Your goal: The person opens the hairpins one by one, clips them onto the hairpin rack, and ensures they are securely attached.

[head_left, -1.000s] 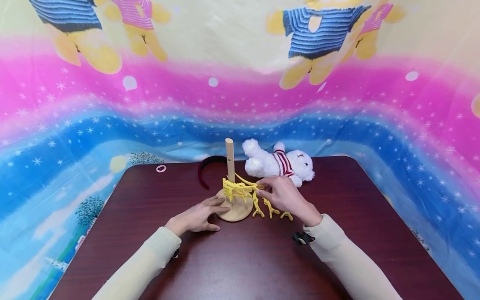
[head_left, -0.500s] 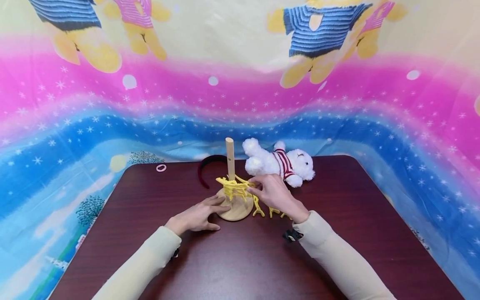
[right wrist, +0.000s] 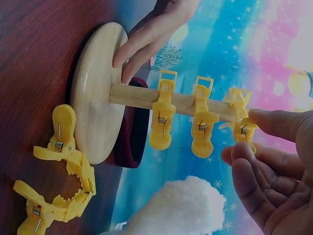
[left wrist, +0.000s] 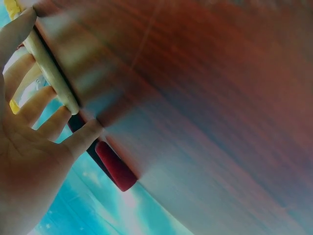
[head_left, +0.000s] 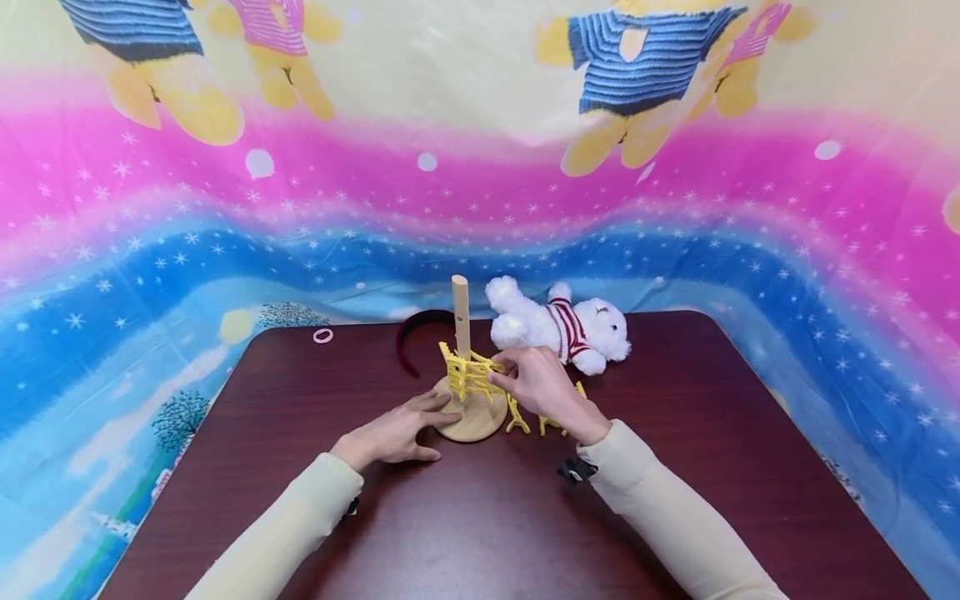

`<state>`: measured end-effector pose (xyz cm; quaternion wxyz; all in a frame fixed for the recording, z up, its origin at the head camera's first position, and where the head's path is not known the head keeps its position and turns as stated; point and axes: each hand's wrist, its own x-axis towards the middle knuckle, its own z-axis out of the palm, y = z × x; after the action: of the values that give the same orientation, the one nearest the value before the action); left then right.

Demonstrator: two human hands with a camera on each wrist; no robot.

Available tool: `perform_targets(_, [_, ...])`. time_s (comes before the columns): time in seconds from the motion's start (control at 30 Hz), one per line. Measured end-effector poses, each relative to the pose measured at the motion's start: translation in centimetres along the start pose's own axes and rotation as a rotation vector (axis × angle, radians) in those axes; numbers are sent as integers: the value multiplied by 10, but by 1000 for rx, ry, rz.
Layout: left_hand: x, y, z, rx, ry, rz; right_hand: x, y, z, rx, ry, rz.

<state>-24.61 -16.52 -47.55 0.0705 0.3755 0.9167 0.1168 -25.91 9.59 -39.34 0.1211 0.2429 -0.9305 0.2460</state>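
Left hand [head_left: 393,433] flat, fingers straight, pressing wooden stand base [head_left: 471,421] to table [head_left: 675,467]. Right hand [head_left: 542,385] pinching yellow clip [right wrist: 243,128] on the pole [head_left: 461,317], shifted left from a second ago, clip now up against pole with others. More loose clips [right wrist: 58,191] beneath right hand; plush bear [head_left: 558,325] beyond it.

A round wooden base with an upright wooden dowel [head_left: 471,414] stands near the middle of the dark red-brown desk [head_left: 675,467]. Yellow plastic clothes-pegs [right wrist: 164,119] sit along the dowel; further yellow pegs [head_left: 519,415] lie on the desk just right of the base. Behind the base to the left lies a dark red hairband [head_left: 411,337]; behind to the right, a white plush bear in a striped shirt [head_left: 558,325]. A small pink ring [head_left: 322,337] lies at the far left. The left hand [head_left: 397,433] rests against the base's left edge; the right hand [head_left: 543,385] is at the pegs on the dowel.
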Motion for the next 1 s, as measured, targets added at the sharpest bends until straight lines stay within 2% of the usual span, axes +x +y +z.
perform_targets(0.33, [0,1,0,-17,-4,-13,3,1,1,-16,-5,16])
perform_targets(0.7, [-1,-1,1,-15,15,5,2,5,3,25,7,13])
perform_targets(1.0, [0,1,0,-17,6,0,-3,7,-1,37,2,27])
